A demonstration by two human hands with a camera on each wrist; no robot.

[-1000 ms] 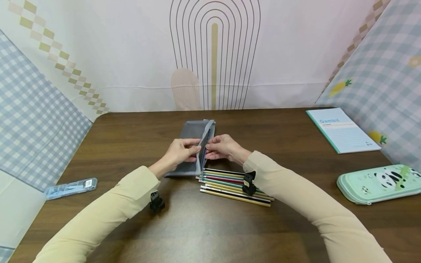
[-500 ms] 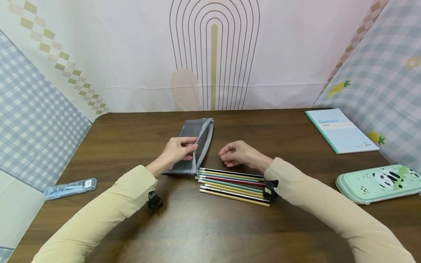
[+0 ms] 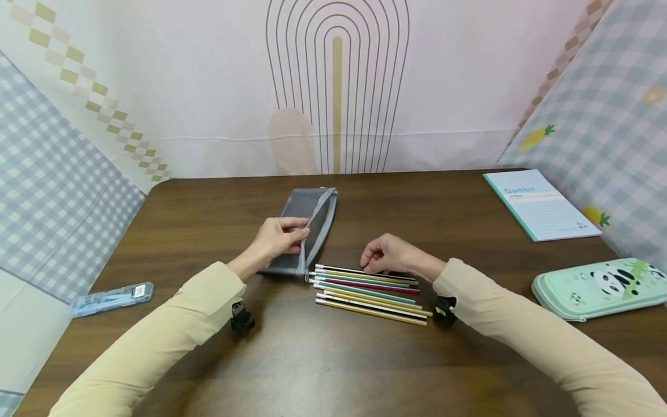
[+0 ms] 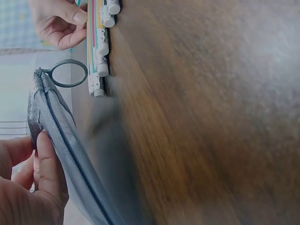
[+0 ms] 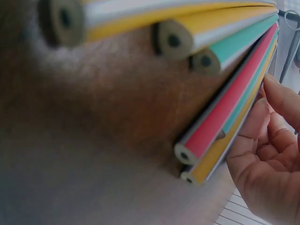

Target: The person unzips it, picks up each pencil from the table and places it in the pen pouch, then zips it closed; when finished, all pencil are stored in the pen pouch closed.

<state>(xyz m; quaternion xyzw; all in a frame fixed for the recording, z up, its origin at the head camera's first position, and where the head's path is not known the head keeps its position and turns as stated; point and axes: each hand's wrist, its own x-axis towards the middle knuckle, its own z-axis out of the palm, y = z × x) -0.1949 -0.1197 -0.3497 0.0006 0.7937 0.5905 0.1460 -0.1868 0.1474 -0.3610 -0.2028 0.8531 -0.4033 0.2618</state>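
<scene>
Gray pouch [image 3: 306, 202] is pinched by the left hand [image 3: 275, 236]. Right of that grip, the right hand [image 3: 391, 253] curls at pencils [image 3: 369, 295], its hold unclear.

L grip [image 3: 278, 236] is pinching the edge of the grey pouch [image 3: 302, 202] btwn thumb + fingers. R grip [image 3: 388, 253] is just R of the pouch, fingers curled, can't tell if they've got anything tbh. L forearm [image 3: 174, 324] + R forearm [image 3: 505, 315], both sleeved, slant twd the pouch.

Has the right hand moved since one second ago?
Yes. In the head view, judged against the notebook, the right hand moved right and lower in the picture, from the pouch towards the pencils.
</scene>
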